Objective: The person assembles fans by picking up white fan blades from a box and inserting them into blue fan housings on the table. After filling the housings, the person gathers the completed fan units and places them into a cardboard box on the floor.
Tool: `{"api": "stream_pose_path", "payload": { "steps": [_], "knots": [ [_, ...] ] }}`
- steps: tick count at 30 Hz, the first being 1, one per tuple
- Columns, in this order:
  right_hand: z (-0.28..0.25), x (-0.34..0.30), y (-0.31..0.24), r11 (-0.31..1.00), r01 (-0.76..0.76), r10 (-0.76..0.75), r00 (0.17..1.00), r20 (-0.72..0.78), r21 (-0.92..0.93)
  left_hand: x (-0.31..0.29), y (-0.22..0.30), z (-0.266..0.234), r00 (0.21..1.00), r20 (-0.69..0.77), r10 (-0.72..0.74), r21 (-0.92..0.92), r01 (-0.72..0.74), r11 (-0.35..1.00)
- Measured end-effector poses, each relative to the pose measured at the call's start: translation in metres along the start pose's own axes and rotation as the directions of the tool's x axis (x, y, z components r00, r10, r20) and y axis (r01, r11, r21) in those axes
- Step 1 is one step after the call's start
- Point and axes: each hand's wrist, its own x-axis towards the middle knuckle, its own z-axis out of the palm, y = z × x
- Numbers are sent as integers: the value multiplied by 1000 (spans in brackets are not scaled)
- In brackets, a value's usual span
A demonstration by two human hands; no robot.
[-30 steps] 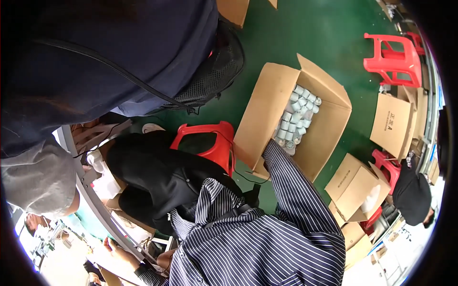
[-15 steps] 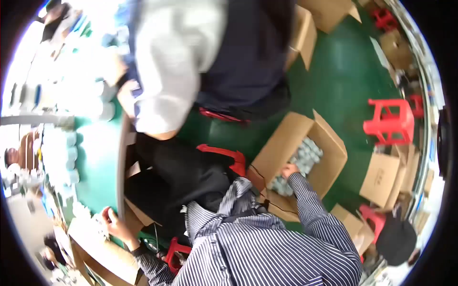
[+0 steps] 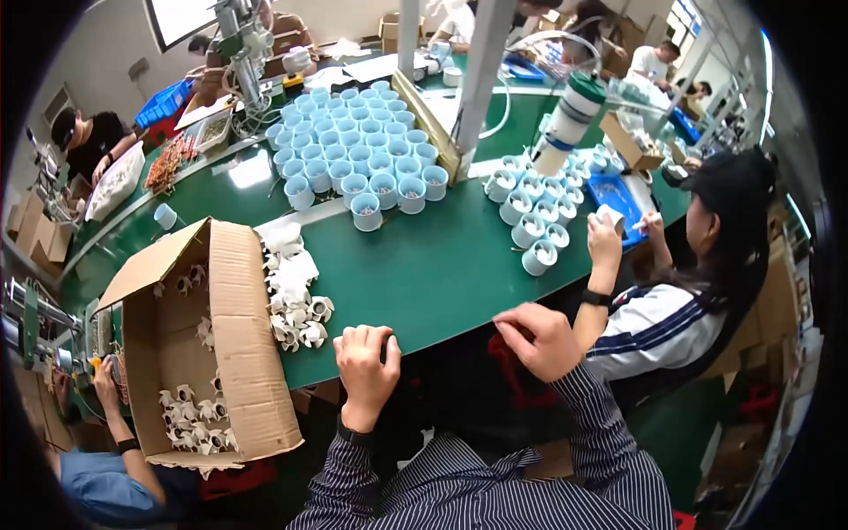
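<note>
My left hand point(image 3: 368, 371) is raised in front of the bench edge, its fingers curled in; whatever it may hold is hidden. To its left, a pile of white plastic pieces point(image 3: 296, 296) with curved arms lies on the bench, apart from the hand. My right hand point(image 3: 541, 341) hovers over the front edge of the green bench, closed with bent fingers, and its contents are out of sight. A tall open carton point(image 3: 252, 327) beside the pile contains more of these white pieces point(image 3: 194, 420), some with dark round centres.
Rows of light-blue cups point(image 3: 353, 146) stand at the far side of the green bench point(image 3: 424, 274). More filled cups point(image 3: 530, 230) stand right, near a blue tray point(image 3: 609, 199). A co-worker point(image 3: 698, 300) sits close on my right; another person's arm point(image 3: 119, 406) shows at left.
The view has swung from the floor up to the bench. My right hand has left the floor carton of greyish pieces; my left hand has come away from the white pieces.
</note>
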Motion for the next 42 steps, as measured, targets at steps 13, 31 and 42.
{"api": "stream_pose_path", "payload": {
  "steps": [13, 31, 42],
  "knots": [
    [104, 300, 81, 835, 226, -158, 972, 176, -502, -2, -3, -6, 998, 62, -10, -85, 15, 996],
    [101, 259, 56, 875, 284, -192, 947, 259, -393, 2, 2, -3, 995, 100, -31, -62, 38, 997],
    [91, 216, 45, 909, 305, -215, 927, 307, -283, 118, 0, -24, 962, 144, -234, -222, 261, 939]
  ]
}}
